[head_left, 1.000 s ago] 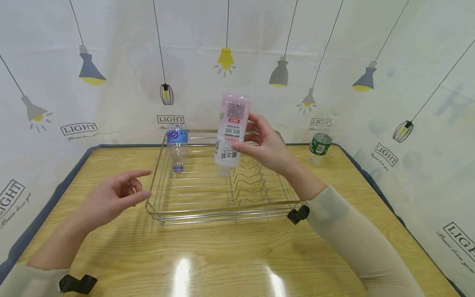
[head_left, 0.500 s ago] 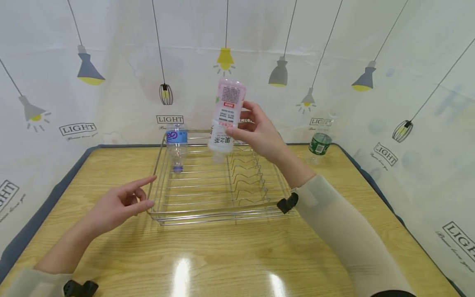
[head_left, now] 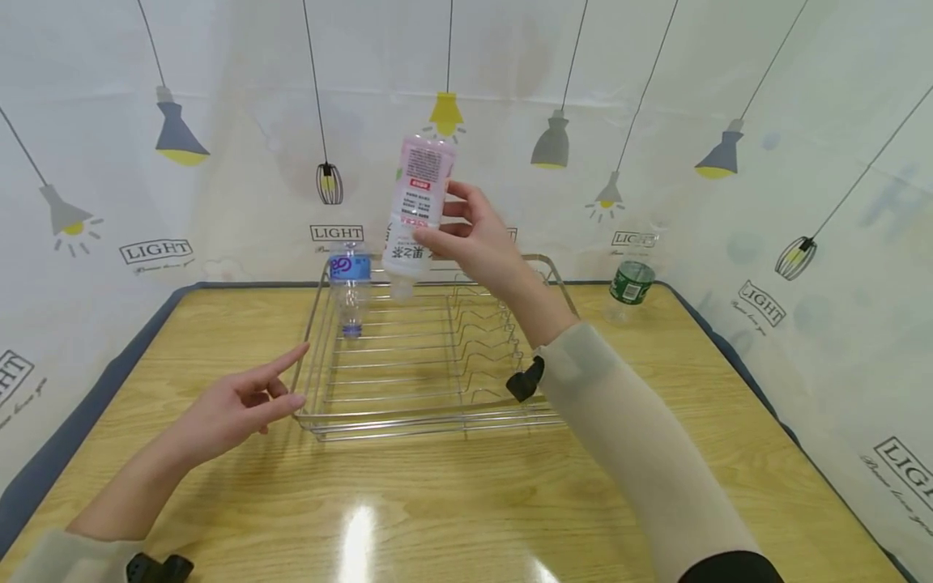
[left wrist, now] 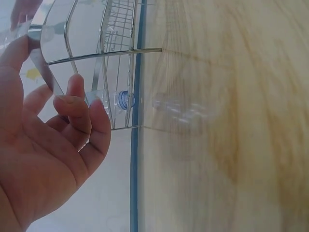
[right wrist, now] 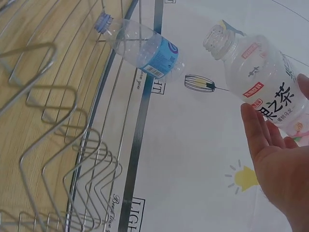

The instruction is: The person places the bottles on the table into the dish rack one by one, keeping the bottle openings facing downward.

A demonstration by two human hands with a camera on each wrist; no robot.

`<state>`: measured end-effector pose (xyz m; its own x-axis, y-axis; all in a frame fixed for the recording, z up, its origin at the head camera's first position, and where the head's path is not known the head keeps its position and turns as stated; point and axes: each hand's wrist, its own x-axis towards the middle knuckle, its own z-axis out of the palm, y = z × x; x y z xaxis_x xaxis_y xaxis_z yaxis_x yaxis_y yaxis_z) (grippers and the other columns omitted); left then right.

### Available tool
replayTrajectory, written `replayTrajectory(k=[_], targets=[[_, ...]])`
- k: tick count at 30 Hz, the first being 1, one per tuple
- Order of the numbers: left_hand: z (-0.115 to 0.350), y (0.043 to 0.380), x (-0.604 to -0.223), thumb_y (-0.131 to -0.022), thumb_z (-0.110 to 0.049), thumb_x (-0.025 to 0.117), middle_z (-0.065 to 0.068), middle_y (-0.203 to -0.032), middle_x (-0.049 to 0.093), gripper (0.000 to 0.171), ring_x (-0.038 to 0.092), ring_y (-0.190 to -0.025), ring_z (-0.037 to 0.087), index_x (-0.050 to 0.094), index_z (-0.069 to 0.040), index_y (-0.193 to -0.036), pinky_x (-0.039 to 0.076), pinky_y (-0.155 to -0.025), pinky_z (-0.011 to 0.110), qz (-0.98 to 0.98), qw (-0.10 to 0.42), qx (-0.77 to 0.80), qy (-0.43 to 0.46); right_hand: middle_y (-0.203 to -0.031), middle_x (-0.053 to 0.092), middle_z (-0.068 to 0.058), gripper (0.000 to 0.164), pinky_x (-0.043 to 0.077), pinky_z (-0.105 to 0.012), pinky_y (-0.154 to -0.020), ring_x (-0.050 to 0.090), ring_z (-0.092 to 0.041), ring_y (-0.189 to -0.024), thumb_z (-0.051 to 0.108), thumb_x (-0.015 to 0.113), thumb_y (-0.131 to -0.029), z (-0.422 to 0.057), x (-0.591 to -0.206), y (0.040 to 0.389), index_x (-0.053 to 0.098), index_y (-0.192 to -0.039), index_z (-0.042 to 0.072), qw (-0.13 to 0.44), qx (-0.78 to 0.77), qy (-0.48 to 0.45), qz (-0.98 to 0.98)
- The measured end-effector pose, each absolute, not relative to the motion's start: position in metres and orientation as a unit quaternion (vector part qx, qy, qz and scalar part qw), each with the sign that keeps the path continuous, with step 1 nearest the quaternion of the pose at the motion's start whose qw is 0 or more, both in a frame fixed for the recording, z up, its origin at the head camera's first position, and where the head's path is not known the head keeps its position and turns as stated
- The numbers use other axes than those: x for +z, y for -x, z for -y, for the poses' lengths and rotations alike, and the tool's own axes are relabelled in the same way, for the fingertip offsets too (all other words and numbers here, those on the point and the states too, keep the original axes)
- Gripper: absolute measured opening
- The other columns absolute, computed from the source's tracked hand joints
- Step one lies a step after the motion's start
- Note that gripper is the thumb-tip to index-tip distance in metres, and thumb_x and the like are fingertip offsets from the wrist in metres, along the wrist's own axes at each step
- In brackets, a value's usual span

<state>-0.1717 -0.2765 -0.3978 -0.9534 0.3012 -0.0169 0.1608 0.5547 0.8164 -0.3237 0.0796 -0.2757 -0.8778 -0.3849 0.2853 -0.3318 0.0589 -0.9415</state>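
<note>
In my right hand (head_left: 484, 239) I grip an upside-down clear plastic drink bottle (head_left: 419, 202) with a pink and white label. It hangs above the back of the wire dish rack (head_left: 408, 417), its threaded mouth (right wrist: 219, 42) pointing down and showing no cap. Thumb and forefinger of my left hand (head_left: 233, 409) touch the rack's left rim; the other fingers are loosely bent. A blue-labelled clear bottle (head_left: 351, 283) with a blue cap stands upside down inside the rack, at its back left.
A clear bottle with a green label (head_left: 631, 283) stands on the wooden table (head_left: 437, 502) at the back right, outside the rack. Wavy wire dividers (head_left: 490, 356) fill the rack's right part. A lamp-patterned cloth (head_left: 255, 121) surrounds the table.
My right hand has moved up and to the left with the pink-labelled bottle. My left hand has come forward slightly to touch the rack's rim.
</note>
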Motion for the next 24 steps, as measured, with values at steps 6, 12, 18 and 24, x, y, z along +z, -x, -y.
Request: replayTrajectory(k=[6,12,18,24], targets=[[0.277,0.171,-0.400,-0.112,-0.032,0.066,0.015,-0.103,0.063,0.072,0.053,-0.073,0.019,0.031,-0.033,-0.175,0.053,-0.066,0.035,-0.872,0.085,0.462,-0.135,-0.145,0.059,-0.012,0.083,0.061,-0.050,-0.107,0.067,-0.030,-0.127,0.017,0.084,-0.099,-0.060,-0.279,0.337,0.037,-0.167,0.017,0.018,-0.669,0.234,-0.705],[0.278,0.171,-0.401,-0.112,-0.031,0.067,0.014,-0.102,0.063,0.071,0.053,-0.074,0.018,0.032,-0.034,-0.174,0.054,-0.066,0.035,-0.872,0.082,0.463,-0.135,-0.144,0.060,-0.011,0.081,0.060,-0.051,-0.108,0.067,-0.030,-0.127,0.016,0.084,-0.099,-0.042,-0.288,0.350,0.038,-0.166,0.019,0.025,-0.694,0.222,-0.685],[0.278,0.171,-0.399,-0.112,-0.032,0.067,0.012,-0.101,0.063,0.072,0.052,-0.074,0.018,0.032,-0.032,-0.174,0.055,-0.066,0.035,-0.876,0.083,0.457,-0.133,-0.144,0.061,-0.010,0.082,0.063,-0.042,-0.102,0.067,-0.029,-0.127,0.018,0.084,-0.099,-0.027,-0.299,0.356,0.039,-0.167,0.019,0.020,-0.700,0.217,-0.680],[0.277,0.171,-0.396,-0.111,-0.033,0.068,0.012,-0.100,0.063,0.072,0.052,-0.074,0.019,0.033,-0.031,-0.174,0.054,-0.066,0.034,-0.878,0.085,0.452,-0.131,-0.145,0.061,-0.009,0.082,0.062,-0.043,-0.102,0.067,-0.028,-0.127,0.020,0.085,-0.099,-0.018,-0.312,0.359,0.039,-0.167,0.020,0.016,-0.706,0.207,-0.677]])
